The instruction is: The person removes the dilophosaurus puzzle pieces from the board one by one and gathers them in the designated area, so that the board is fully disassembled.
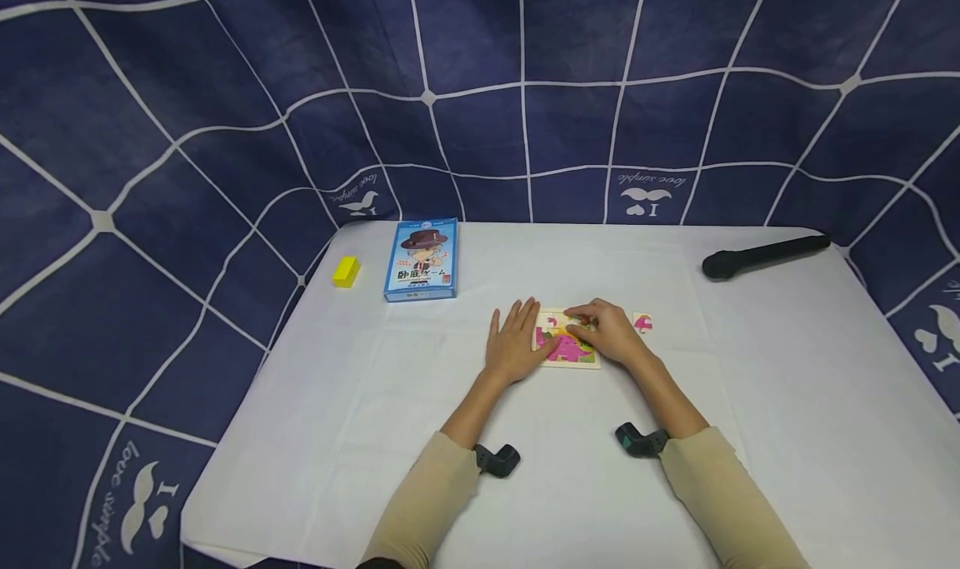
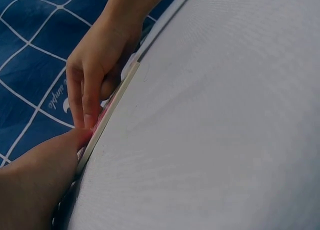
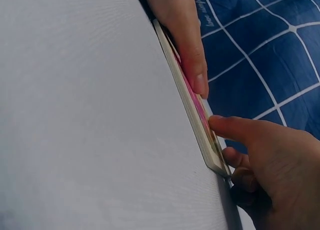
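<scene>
A small jigsaw puzzle (image 1: 567, 351) with a pink dinosaur picture and a pale frame lies on the white table. My left hand (image 1: 513, 346) lies flat at its left side, fingers spread, with the thumb reaching onto the picture. Over the upper right part of the puzzle, my right hand (image 1: 611, 333) bends its thumb and fingers around a puzzle piece, which they largely hide. Both wrist views show the puzzle edge-on, with the right thumb (image 3: 227, 125) down at its surface. Just right of the right hand lies a loose pink-and-white puzzle piece (image 1: 642, 322).
A blue game box (image 1: 422, 261) stands at the back left of the table, with a yellow block (image 1: 347, 272) to its left. A black microphone (image 1: 765, 257) lies at the back right. Dark blue checked cloth (image 1: 480, 127) hangs behind the table.
</scene>
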{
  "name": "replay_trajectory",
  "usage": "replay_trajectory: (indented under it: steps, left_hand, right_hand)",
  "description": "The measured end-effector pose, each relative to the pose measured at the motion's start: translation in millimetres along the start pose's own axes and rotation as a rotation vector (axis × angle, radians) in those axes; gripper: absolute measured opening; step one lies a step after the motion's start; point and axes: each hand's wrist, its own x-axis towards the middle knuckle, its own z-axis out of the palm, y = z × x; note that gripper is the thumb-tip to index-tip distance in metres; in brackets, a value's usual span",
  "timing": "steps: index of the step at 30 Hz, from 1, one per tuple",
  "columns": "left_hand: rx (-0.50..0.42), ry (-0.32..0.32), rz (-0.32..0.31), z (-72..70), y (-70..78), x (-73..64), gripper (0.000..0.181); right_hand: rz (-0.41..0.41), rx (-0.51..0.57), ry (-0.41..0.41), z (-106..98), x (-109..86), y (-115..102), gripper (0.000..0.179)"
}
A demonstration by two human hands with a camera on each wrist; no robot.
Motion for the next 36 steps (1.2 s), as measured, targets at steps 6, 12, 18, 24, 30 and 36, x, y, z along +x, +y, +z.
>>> replay_trajectory:
  steps: [6,12,18,24,30,36]
  left_hand:
    - [-0.001,-0.008,0.005,-1.4,-0.8,-0.5,0.079]
    - [-0.002,0.001,0.016,-1.1,-0.1,-1.7,0.079]
    - [0.012,0.006,0.010,0.7,0.3,-1.4,0.080]
    - [0.012,0.013,0.011,1.3,0.3,-0.5,0.080]
    - [0.008,0.013,0.010,1.2,0.1,-0.8,0.080]
    - [0.014,0.015,0.006,1.1,-0.7,-0.3,0.080]
  right_hand:
    - [-0.020,0.019,-0.014,-0.1,2.6,-0.1,0.026]
    - [-0.012,0.045,-0.025,0.0,3.2,0.1,0.024]
    - [0.010,0.052,-0.022,1.4,3.8,1.3,0.026]
    - [0.011,0.071,-0.001,2.1,4.2,2.5,0.028]
    - [0.009,0.080,0.018,0.9,4.1,1.4,0.029]
    - [0.013,0.134,0.030,1.5,4.4,2.4,0.028]
